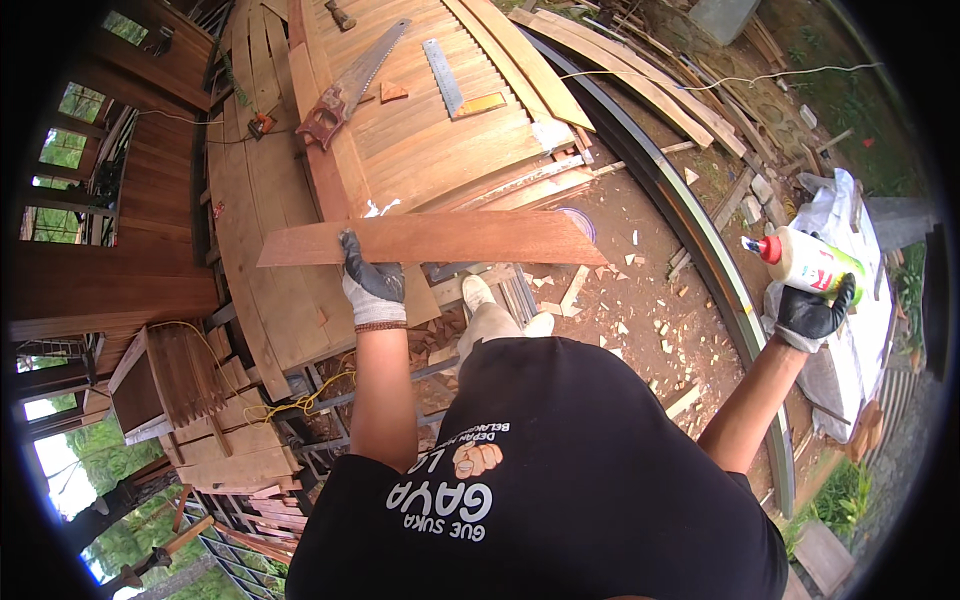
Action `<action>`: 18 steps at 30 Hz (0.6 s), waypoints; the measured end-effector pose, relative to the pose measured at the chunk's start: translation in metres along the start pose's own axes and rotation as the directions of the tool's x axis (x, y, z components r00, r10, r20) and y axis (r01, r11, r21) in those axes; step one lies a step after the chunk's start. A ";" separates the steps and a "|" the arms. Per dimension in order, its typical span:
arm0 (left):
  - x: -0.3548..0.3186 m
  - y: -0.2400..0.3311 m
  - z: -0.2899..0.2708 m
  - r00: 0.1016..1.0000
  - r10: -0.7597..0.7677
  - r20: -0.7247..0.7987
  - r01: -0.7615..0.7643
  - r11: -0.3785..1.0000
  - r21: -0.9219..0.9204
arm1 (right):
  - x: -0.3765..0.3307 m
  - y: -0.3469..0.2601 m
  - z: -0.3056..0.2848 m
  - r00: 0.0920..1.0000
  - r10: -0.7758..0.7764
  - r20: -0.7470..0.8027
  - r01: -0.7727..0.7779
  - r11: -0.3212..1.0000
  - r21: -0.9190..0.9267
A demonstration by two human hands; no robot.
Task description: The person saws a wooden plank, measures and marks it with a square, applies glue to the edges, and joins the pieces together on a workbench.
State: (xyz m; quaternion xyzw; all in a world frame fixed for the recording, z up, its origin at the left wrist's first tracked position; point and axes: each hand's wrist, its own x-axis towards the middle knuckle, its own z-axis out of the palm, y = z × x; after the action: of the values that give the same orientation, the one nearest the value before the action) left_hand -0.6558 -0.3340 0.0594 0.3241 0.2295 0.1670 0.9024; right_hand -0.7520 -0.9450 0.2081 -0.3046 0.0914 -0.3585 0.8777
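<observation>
My left hand [373, 277], in a black and grey work glove, grips a reddish-brown wooden board [470, 237] near its left part, thumb on top. Both ends of the board are cut at a slant, and it reaches across in front of me. Out to the right, my right hand [815, 312], gloved the same way, is wrapped round a white glue bottle [805, 262] with a red cap. The bottle is tilted, its nozzle pointing left. Beyond the board, a white smear [380, 208] shows on a wooden piece of the workbench.
A handsaw [350, 88] and a try square [455, 85] lie on the slatted wooden panel [420, 155]. A hammer [340, 14] is at the far end. A long dark metal beam [690, 190] curves down the right side. Wood offcuts litter the ground [650, 300]. A yellow cord [300, 398] hangs at left.
</observation>
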 end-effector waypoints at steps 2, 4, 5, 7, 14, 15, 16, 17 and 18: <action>-0.002 -0.002 0.001 1.000 0.010 0.004 -0.010 1.000 0.025 | -0.002 -0.003 0.000 1.000 -0.013 -0.001 0.013 1.000 0.004; -0.001 0.001 -0.004 0.998 0.005 0.060 -0.004 1.000 -0.021 | -0.002 0.003 0.000 0.999 0.013 0.030 -0.014 1.000 0.013; -0.003 -0.001 -0.006 0.998 -0.011 0.067 0.014 0.999 -0.044 | 0.002 -0.001 -0.007 0.999 0.016 0.037 -0.017 1.000 0.010; -0.002 0.003 -0.017 0.999 0.017 0.047 -0.015 0.998 -0.054 | 0.002 0.004 -0.007 0.999 -0.024 -0.032 0.021 0.997 -0.080; -0.015 0.013 0.036 0.978 0.153 -0.144 -0.153 0.988 0.006 | -0.016 -0.003 -0.007 0.982 -0.086 -0.171 0.070 0.993 -0.095; -0.015 0.015 0.041 0.971 0.182 -0.155 -0.177 0.983 0.048 | -0.017 -0.003 -0.009 0.982 -0.096 -0.164 0.081 0.992 -0.095; -0.012 0.017 0.042 0.954 0.251 -0.161 -0.229 0.963 0.142 | -0.010 -0.004 -0.019 0.986 -0.071 -0.151 0.061 0.996 -0.071; -0.007 0.019 0.044 0.935 0.316 -0.159 -0.275 0.932 0.236 | -0.005 -0.006 -0.030 0.991 -0.050 -0.122 0.041 0.997 -0.072; -0.002 0.017 0.047 0.918 0.370 -0.141 -0.309 0.892 0.329 | -0.006 -0.007 -0.038 0.994 -0.036 -0.102 0.029 0.997 -0.075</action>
State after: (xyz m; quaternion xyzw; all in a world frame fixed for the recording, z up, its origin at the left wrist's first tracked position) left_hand -0.6353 -0.3463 0.1036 0.4741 0.2814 0.3178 0.7714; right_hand -0.7749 -0.9627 0.1815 -0.3191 0.1447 -0.3844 0.8541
